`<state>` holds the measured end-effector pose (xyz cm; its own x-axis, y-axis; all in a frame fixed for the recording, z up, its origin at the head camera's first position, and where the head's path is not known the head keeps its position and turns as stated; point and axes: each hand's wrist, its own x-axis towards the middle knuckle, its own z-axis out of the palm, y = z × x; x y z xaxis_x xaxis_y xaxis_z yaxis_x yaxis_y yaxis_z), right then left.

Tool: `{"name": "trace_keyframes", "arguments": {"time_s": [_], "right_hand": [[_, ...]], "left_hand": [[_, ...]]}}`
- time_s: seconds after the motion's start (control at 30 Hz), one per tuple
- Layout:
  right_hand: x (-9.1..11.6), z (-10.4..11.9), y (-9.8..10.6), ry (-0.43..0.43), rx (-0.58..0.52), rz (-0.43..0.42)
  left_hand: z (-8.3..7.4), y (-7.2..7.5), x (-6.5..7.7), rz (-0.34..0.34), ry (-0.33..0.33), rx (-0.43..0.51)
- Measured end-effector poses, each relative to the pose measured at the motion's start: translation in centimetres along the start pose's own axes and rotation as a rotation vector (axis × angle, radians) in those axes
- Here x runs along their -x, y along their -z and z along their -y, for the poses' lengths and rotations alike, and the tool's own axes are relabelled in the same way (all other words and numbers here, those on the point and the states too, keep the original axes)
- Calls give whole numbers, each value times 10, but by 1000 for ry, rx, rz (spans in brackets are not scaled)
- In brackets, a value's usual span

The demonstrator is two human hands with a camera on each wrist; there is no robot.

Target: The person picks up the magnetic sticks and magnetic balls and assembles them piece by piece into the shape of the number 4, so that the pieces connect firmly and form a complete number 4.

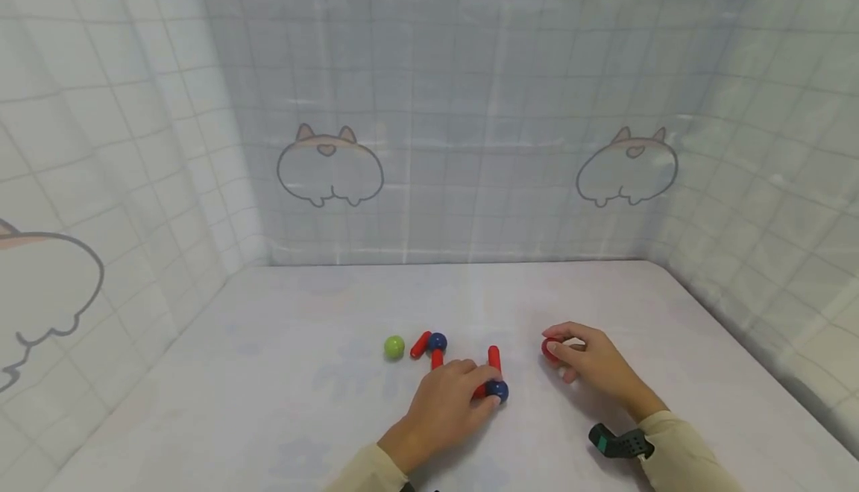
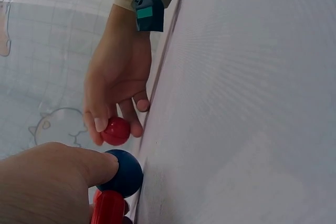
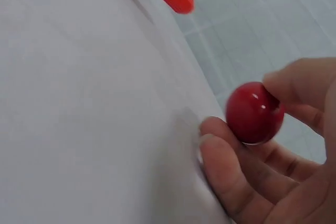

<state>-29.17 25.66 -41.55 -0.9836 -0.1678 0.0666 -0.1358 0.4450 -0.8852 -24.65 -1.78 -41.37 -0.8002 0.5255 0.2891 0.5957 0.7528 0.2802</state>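
Reporter: What does the left hand [image 1: 451,402] grasp?

Editor: The near blue ball [image 1: 497,391], pinched between thumb and fingers over the white worktop [image 1: 302,388]. A red rod [image 1: 494,358] reaches from that ball toward the far side.

Reporter: And the right hand [image 1: 593,361]?

Editor: Grasping a glossy red ball [image 3: 254,113] in its fingertips, to the right of the blue one, a dark wristband [image 1: 620,443] at the cuff.

Reporter: Farther left?

Editor: 1 far blue ball [image 1: 437,342] with 2 red rods close by, and 1 green ball [image 1: 394,347] to their left.
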Motion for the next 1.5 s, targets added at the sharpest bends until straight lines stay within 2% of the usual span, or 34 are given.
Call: {"name": "trace_keyframes", "arguments": {"time_s": [0.17,0.4,0.77,1.07,1.5], "right_hand": [[-1,4,-6,5,-35,16],[0,11,-12,-5,1,16],[-4,13,-20,-22,-8,3],[-6,17,-28,9,-70,25],[-15,12,-32,4,-64,83]], "left_hand": [[1,0,1,3,5,-10],[1,0,1,14,16,-6],[3,2,2,25,30,-3],[5,2,4,2,19,-10],[3,-3,-1,-11,-26,-13]]}}
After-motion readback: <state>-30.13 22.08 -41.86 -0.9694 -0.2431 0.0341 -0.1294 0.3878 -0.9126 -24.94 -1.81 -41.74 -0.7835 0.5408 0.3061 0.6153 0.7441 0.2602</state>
